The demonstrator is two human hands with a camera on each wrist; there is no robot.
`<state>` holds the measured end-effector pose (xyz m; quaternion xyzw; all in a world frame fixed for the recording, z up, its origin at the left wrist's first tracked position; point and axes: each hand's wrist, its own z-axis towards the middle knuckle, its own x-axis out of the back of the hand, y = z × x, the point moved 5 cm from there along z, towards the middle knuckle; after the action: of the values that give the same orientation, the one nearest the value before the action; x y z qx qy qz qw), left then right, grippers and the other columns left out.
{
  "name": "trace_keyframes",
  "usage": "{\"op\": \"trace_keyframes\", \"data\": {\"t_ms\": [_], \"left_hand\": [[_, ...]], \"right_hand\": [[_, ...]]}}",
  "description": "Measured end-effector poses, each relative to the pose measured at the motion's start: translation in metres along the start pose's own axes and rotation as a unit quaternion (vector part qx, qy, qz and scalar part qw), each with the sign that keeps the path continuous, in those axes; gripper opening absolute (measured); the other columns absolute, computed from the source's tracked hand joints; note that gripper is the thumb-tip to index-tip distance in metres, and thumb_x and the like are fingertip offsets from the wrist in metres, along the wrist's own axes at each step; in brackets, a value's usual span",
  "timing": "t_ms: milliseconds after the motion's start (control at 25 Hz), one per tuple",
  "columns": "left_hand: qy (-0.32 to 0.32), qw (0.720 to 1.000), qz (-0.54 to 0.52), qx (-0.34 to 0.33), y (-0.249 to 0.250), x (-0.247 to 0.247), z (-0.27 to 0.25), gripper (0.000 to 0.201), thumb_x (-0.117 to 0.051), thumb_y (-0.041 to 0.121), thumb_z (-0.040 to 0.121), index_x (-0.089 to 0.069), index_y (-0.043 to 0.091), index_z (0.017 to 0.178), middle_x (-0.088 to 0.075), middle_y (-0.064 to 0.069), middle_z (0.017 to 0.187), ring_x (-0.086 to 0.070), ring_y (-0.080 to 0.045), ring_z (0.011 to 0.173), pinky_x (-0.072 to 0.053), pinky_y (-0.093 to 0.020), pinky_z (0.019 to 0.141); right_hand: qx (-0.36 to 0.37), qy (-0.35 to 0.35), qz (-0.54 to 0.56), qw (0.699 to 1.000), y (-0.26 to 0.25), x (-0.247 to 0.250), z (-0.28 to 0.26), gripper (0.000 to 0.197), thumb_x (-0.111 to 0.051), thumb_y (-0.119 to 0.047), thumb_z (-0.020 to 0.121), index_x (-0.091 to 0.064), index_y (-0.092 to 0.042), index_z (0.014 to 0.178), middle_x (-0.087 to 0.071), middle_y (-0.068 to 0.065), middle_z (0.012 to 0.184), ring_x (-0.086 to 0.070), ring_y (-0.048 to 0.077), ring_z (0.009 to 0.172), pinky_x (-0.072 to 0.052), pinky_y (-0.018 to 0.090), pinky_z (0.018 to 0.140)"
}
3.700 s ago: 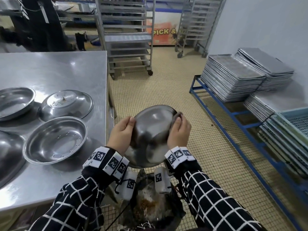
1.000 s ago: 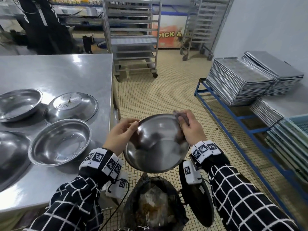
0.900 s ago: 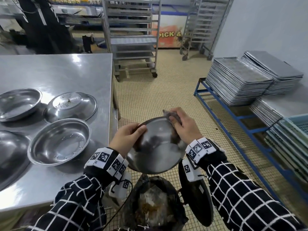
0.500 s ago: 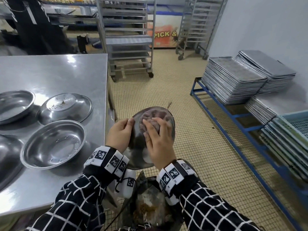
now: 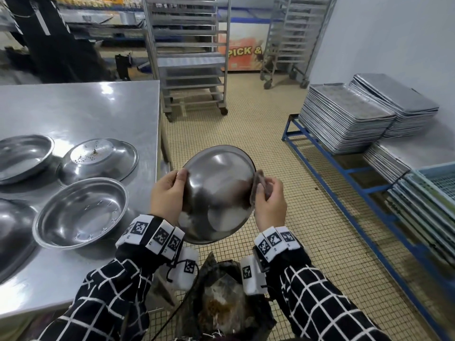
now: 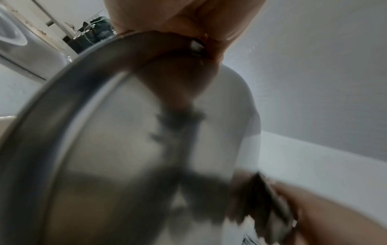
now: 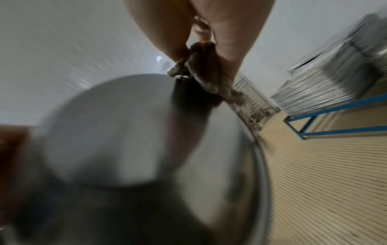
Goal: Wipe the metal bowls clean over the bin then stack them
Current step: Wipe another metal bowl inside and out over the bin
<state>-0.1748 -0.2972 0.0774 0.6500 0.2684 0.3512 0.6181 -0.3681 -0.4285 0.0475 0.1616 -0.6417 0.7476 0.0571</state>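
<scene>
Two hands hold one metal bowl (image 5: 218, 193) tilted on edge in the air, directly above the open bin (image 5: 229, 311) of scraps. Left hand (image 5: 166, 195) grips the bowl's left rim, thumb curled over the edge. Right hand (image 5: 269, 203) pinches a grubby wiping cloth (image 5: 256, 185) against the bowl's right rim, fingers curled round the cloth. Both wrist views are blurred but show the rim held the same way. On the steel table (image 5: 78, 112) to the left sit more metal bowls: an upright one (image 5: 81, 212) nearest, an upturned one (image 5: 98, 159) with crumbs on its base behind it, and others at the edge
</scene>
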Motion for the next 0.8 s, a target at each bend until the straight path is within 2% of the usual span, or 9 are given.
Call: {"op": "trace_keyframes", "data": {"t_ms": [40, 160, 240, 360, 480, 560, 600, 720, 800], "left_hand": [[-0.003, 1.0, 0.017, -0.009, 0.001, -0.002, 0.0, 0.034, -0.049, 0.03, 0.099, -0.062, 0.003, 0.082, -0.053, -0.009, 0.07, -0.049, -0.021, 0.067, -0.046, -0.034, 0.062], [-0.034, 0.994, 0.08, -0.06, 0.003, -0.014, -0.001, 0.032, -0.048, 0.028, 0.099, -0.06, 0.004, 0.08, -0.058, -0.007, 0.068, -0.051, -0.023, 0.064, -0.046, -0.039, 0.064], [-0.042, 0.991, 0.105, -0.079, 0.0, -0.019, -0.002, 0.031, -0.049, 0.028, 0.098, -0.061, 0.006, 0.08, -0.062, -0.008, 0.069, -0.054, -0.025, 0.065, -0.046, -0.041, 0.065], [-0.043, 0.993, 0.089, -0.066, -0.011, -0.016, -0.007, 0.033, -0.05, 0.031, 0.098, -0.058, 0.008, 0.075, -0.05, 0.002, 0.059, -0.045, -0.015, 0.057, -0.04, -0.036, 0.061], [-0.027, 0.999, 0.024, -0.018, -0.019, -0.008, -0.01, 0.033, -0.052, 0.031, 0.097, -0.062, 0.017, 0.069, -0.052, 0.009, 0.057, -0.047, -0.008, 0.057, -0.042, -0.027, 0.059], [-0.014, 0.999, -0.03, 0.008, -0.019, -0.003, -0.008, 0.028, -0.053, 0.033, 0.096, -0.066, 0.021, 0.075, -0.062, 0.002, 0.069, -0.057, -0.014, 0.07, -0.048, -0.03, 0.068], [-0.015, 0.998, -0.052, 0.019, -0.019, -0.001, -0.005, 0.025, -0.053, 0.034, 0.096, -0.068, 0.019, 0.081, -0.066, -0.004, 0.077, -0.06, -0.019, 0.077, -0.051, -0.034, 0.075], [-0.018, 0.997, -0.071, 0.029, -0.024, 0.002, 0.001, 0.027, -0.053, 0.036, 0.095, -0.069, 0.015, 0.089, -0.068, -0.009, 0.084, -0.062, -0.025, 0.084, -0.051, -0.039, 0.081], [-0.02, 0.997, -0.071, 0.022, -0.032, 0.006, 0.003, 0.022, -0.053, 0.035, 0.096, -0.069, 0.022, 0.088, -0.07, -0.003, 0.085, -0.064, -0.023, 0.086, -0.052, -0.035, 0.079]], "right_hand": [[0.058, 0.012, 0.011, 0.998, -0.017, -0.003, -0.008, 0.018, -0.052, -0.022, 0.096, -0.054, -0.016, 0.113, -0.059, 0.0, 0.114, -0.059, 0.015, 0.105, -0.048, 0.01, 0.074], [0.297, -0.01, -0.075, 0.952, -0.066, -0.03, -0.029, 0.026, -0.053, -0.026, 0.094, -0.059, -0.012, 0.115, -0.054, 0.002, 0.123, -0.049, 0.012, 0.116, -0.039, 0.016, 0.099], [0.348, -0.032, -0.162, 0.923, -0.072, -0.046, -0.031, 0.031, -0.046, -0.03, 0.095, -0.058, -0.015, 0.119, -0.053, 0.002, 0.124, -0.046, 0.014, 0.118, -0.035, 0.022, 0.103], [0.271, 0.012, -0.146, 0.951, -0.059, -0.039, -0.013, 0.033, -0.039, -0.03, 0.098, -0.057, -0.01, 0.117, -0.055, 0.005, 0.117, -0.051, 0.014, 0.106, -0.048, 0.03, 0.092], [0.041, 0.047, -0.083, 0.995, -0.013, -0.015, 0.007, 0.034, -0.036, -0.025, 0.101, -0.056, -0.004, 0.117, -0.053, 0.009, 0.117, -0.05, 0.012, 0.096, -0.047, 0.026, 0.082], [-0.122, 0.052, -0.047, 0.99, 0.026, 0.001, 0.007, 0.034, -0.035, -0.025, 0.102, -0.057, -0.001, 0.114, -0.052, 0.012, 0.115, -0.048, 0.016, 0.093, -0.037, 0.026, 0.077], [-0.165, 0.04, -0.01, 0.985, 0.043, 0.003, 0.003, 0.034, -0.035, -0.029, 0.102, -0.056, -0.005, 0.113, -0.054, 0.009, 0.111, -0.051, 0.019, 0.094, -0.036, 0.027, 0.078], [-0.209, -0.032, 0.115, 0.97, 0.07, -0.008, -0.004, 0.035, -0.042, -0.062, 0.09, -0.054, -0.031, 0.101, -0.061, -0.002, 0.102, -0.059, 0.023, 0.096, -0.049, 0.041, 0.086], [-0.193, -0.044, 0.146, 0.969, 0.072, -0.008, 0.0, 0.044, -0.05, -0.077, 0.072, -0.057, -0.038, 0.091, -0.066, 0.001, 0.105, -0.062, 0.023, 0.095, -0.052, 0.045, 0.086]]}}
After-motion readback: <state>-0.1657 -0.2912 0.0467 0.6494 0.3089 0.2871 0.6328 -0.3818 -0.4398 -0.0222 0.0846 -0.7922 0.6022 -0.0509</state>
